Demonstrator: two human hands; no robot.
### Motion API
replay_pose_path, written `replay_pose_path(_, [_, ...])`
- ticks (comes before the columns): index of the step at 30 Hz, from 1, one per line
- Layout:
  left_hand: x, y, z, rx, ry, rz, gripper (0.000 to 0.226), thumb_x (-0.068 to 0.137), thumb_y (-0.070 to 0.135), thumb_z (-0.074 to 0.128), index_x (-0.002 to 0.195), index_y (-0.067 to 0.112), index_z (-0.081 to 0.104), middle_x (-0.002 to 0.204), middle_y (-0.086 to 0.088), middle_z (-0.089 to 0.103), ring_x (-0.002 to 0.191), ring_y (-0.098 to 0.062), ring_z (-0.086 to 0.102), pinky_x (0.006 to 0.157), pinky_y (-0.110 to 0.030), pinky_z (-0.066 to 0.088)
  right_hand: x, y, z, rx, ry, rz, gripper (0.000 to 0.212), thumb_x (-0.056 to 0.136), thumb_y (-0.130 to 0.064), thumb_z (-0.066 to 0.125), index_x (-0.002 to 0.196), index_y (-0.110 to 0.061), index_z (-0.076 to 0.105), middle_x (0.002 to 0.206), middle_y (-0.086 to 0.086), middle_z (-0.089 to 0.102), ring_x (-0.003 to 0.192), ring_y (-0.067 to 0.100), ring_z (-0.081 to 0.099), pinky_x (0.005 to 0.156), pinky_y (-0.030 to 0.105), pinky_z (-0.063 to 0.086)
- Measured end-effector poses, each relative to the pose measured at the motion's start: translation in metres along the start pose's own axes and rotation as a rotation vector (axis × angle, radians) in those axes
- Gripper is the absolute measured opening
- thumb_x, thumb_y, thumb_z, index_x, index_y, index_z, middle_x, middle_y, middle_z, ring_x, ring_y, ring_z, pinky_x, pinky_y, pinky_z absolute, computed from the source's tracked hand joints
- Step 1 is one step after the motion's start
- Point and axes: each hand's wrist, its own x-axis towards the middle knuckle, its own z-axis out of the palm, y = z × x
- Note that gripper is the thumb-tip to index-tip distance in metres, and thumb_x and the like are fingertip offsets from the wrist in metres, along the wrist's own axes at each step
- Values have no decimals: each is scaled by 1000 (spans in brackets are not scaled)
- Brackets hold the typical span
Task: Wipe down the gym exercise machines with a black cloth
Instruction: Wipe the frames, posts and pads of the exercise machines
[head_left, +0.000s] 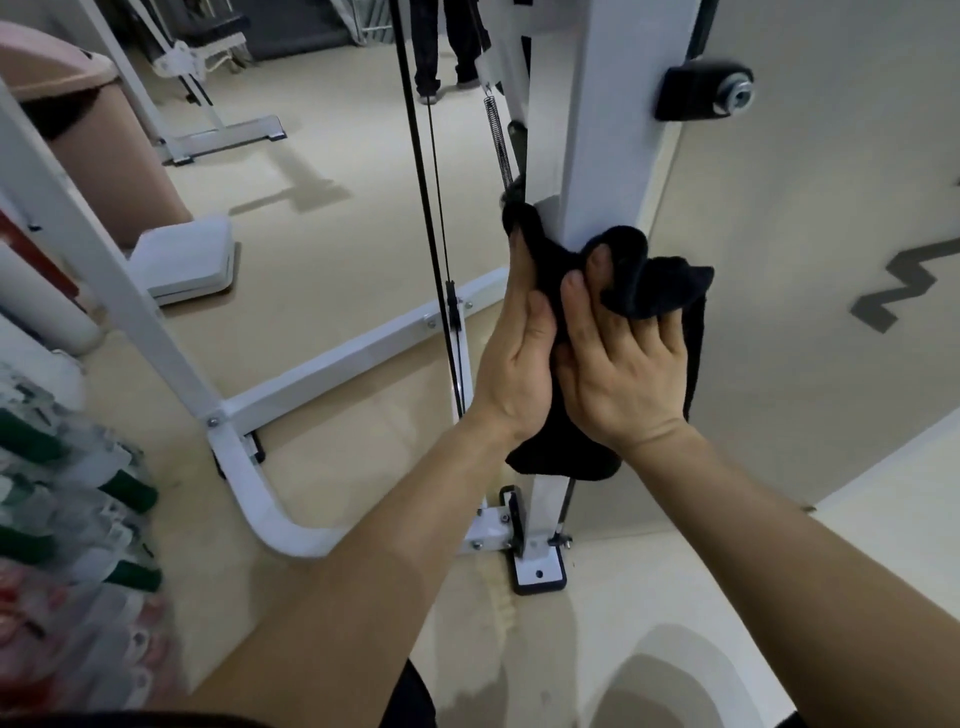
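A black cloth (649, 286) is wrapped around the white upright post (608, 130) of a gym machine, low down near its foot. My left hand (519, 358) presses the cloth against the post's left side, fingers pointing up under the fabric. My right hand (623, 369) lies over the cloth on the post's front and right, fingers partly tucked into the folds. A flap of cloth hangs below both wrists.
Two black cables (436, 234) and a spring (498, 140) run just left of the post. White frame bars (343, 358) cross the beige floor. A wall (831, 208) stands right of the post. A person's legs (447, 47) stand at the back.
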Motion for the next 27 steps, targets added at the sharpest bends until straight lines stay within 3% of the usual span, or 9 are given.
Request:
replay_pose_path(4, [-36,-42,7,-7,0,-88,59,107,42,18,160,17,6,167,-2,12,154,-14,10,125,-50,11,-47,-11,18,5,-26,-2,79,96,-30,53,159,-19,8,167,0,-1,141,31,26,119,43,17])
replay_pose_path(10, [-69,-72,6,31,-38,-208,70,100,62,18,159,26,5,166,12,9,151,-1,10,124,-34,13,-96,-16,22,32,-136,-60,79,93,-28,57,159,-17,13,165,3,11,134,34,35,112,44,26])
replay_pose_path(15, [-49,-50,7,-54,-4,-143,79,100,63,25,160,13,12,166,-3,19,153,-15,18,124,-49,16,-66,-2,-1,67,-165,-126,75,92,-18,62,156,-14,25,164,4,16,139,33,36,113,47,30])
replay_pose_path(20, [-18,-24,17,-70,119,18,77,102,57,24,157,4,17,163,-12,26,152,-23,22,123,-52,19,-22,5,-4,57,-72,-64,75,95,-22,57,158,-16,17,158,10,24,144,31,29,116,48,28])
replay_pose_path(24, [-54,-43,24,36,150,-73,68,105,51,27,159,10,15,163,-4,27,151,-16,25,123,-49,22,-67,1,-13,119,-268,25,84,91,-20,58,158,-16,8,163,9,11,153,24,8,122,45,13])
replay_pose_path(27, [-78,-46,30,67,182,-81,65,104,40,37,158,10,18,161,-3,32,149,-18,30,120,-51,28,-99,-12,-34,272,-469,132,79,89,-14,55,157,-9,15,166,5,6,153,25,11,120,51,24])
